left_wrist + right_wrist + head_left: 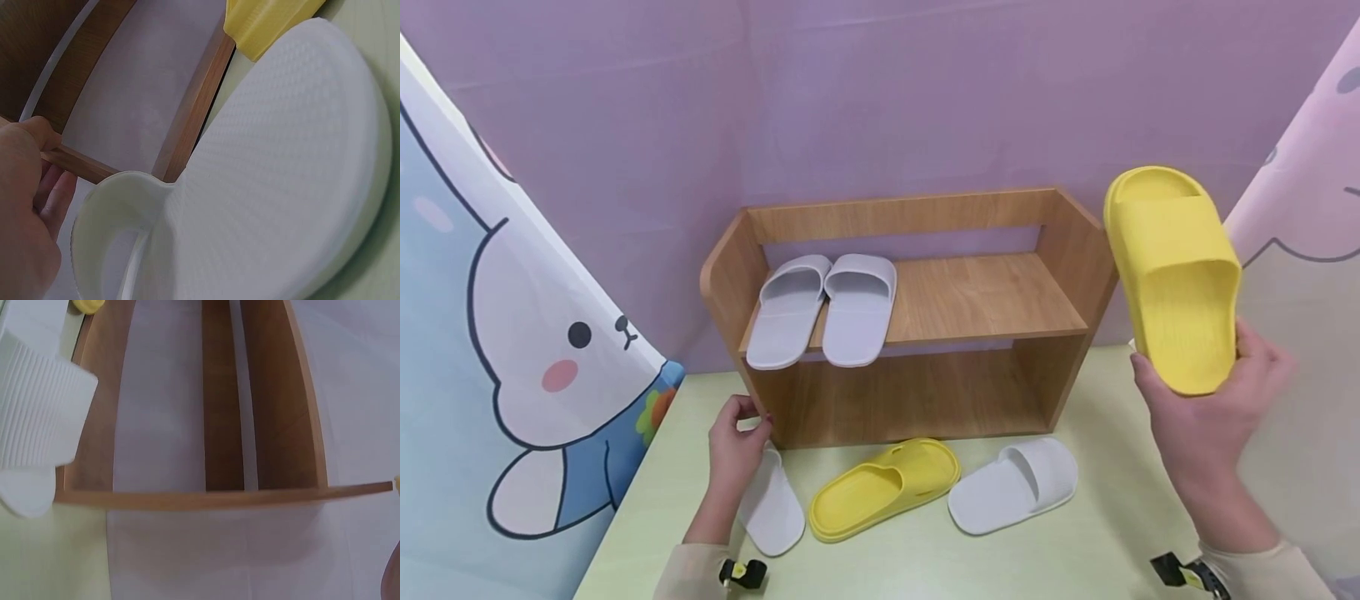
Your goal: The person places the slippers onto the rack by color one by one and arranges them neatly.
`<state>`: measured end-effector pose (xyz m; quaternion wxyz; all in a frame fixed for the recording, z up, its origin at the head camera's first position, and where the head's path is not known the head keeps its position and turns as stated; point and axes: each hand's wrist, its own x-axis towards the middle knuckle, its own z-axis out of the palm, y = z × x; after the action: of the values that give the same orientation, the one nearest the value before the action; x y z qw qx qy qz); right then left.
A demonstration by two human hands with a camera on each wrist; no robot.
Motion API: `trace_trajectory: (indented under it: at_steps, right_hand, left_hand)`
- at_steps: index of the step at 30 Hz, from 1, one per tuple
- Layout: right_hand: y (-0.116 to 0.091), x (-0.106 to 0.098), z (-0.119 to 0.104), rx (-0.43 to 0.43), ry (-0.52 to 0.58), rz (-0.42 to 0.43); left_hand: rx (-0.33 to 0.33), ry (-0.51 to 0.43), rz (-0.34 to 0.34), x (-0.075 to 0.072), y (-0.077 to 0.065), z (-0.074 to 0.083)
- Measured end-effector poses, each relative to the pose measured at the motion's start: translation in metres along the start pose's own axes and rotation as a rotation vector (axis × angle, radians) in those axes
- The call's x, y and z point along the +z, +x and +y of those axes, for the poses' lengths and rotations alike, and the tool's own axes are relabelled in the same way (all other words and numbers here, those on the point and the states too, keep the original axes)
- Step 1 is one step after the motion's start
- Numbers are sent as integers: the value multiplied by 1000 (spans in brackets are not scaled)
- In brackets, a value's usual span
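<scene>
Raised at the right of the head view, my right hand (1213, 408) grips a yellow slipper (1180, 221) by its heel end, toe pointing up. My left hand (735, 450) pinches the front edge of the left side panel of a wooden shoe rack (985, 292); in the left wrist view the thumb and fingers lie on either side of that panel. Just below this hand, a white slipper (772, 508) lies on the table. Only a sliver of the right hand shows in the right wrist view.
Two pale grey slippers (859, 329) sit side by side on the rack's upper shelf, at the left. In front of the rack lie another yellow slipper (857, 504) and another white slipper (988, 500) on the pale green table (1120, 500). Purple cloth (925, 100) hangs behind.
</scene>
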<state>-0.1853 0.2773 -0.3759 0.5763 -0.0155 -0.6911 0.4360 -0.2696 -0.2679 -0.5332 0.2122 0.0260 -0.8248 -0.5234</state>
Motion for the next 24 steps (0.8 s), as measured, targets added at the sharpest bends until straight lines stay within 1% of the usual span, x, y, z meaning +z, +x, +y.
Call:
trace_trajectory:
  at_steps: [6, 11, 18, 21, 24]
  right_hand:
    - [-8, 7, -3, -34, 23, -21]
    - [-13, 14, -5, -37, 20, -62]
    - [-19, 25, -16, -39, 48, -116]
    - [-22, 30, -8, -35, 38, -138]
    - [-23, 35, 6, -47, 25, -158]
  left_hand:
    - [-5, 1, -5, -1, 0, -1]
    - [-4, 5, -2, 0, 0, -1]
    - [-1, 10, -1, 0, 0, 0]
    - [-4, 10, -1, 0, 0, 0]
    - [-3, 9, -2, -1, 0, 0]
